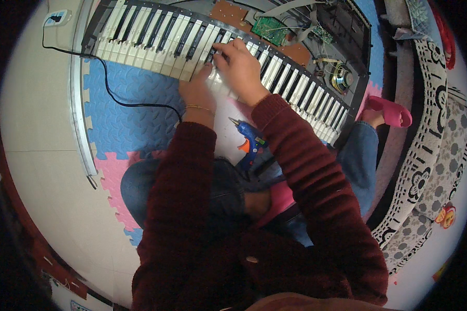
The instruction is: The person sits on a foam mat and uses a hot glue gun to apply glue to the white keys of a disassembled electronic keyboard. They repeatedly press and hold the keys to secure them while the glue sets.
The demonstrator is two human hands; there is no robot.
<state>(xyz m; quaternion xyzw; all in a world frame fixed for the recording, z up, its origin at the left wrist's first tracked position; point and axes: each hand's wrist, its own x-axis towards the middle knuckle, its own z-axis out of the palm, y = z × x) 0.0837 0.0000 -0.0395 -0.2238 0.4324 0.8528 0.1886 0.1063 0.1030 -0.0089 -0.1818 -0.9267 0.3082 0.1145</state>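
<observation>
Blue glue gun (250, 141) bears a label (260, 140); both hands (196, 93) (240, 67) are at white keys (140, 56), grip unclear.

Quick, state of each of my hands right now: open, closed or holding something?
Left hand: at the keyboard keys, blurred; grip can't be told.
Right hand: curled over the keys; grip unclear.

A foam mat (132, 85) (blue and pink) bears an open-cased keyboard (283, 78) and black cable (140, 105).

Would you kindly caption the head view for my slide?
Left hand and right hand at an opened keyboard, glue gun nearby.
</observation>
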